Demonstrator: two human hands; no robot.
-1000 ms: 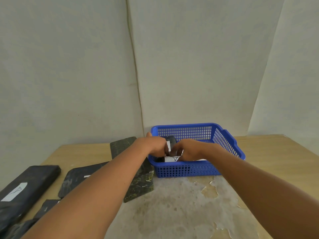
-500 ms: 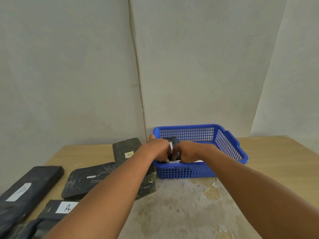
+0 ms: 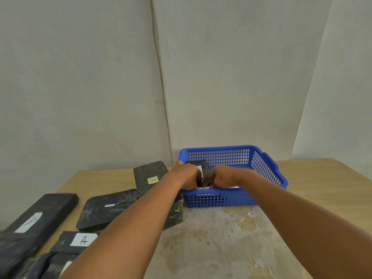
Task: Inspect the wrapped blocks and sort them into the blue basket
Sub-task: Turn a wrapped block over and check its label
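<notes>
At centre frame, the left hand (image 3: 187, 175) and right hand (image 3: 220, 176) both clasp a black wrapped block (image 3: 202, 168) with a white label inside the blue basket (image 3: 261, 164), while lower-left blocks' labels (image 3: 84, 240) read "A".

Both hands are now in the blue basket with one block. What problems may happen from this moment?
1. The left hand and right hand hold the dark wrapped block upright at the left end of the blue plastic lattice basket; released like this, it may topple.
2. White labels lie beneath; the block may cover them.
3. The left forearm crosses the greenish wrapped slab; pulling back might nudge it.
</notes>
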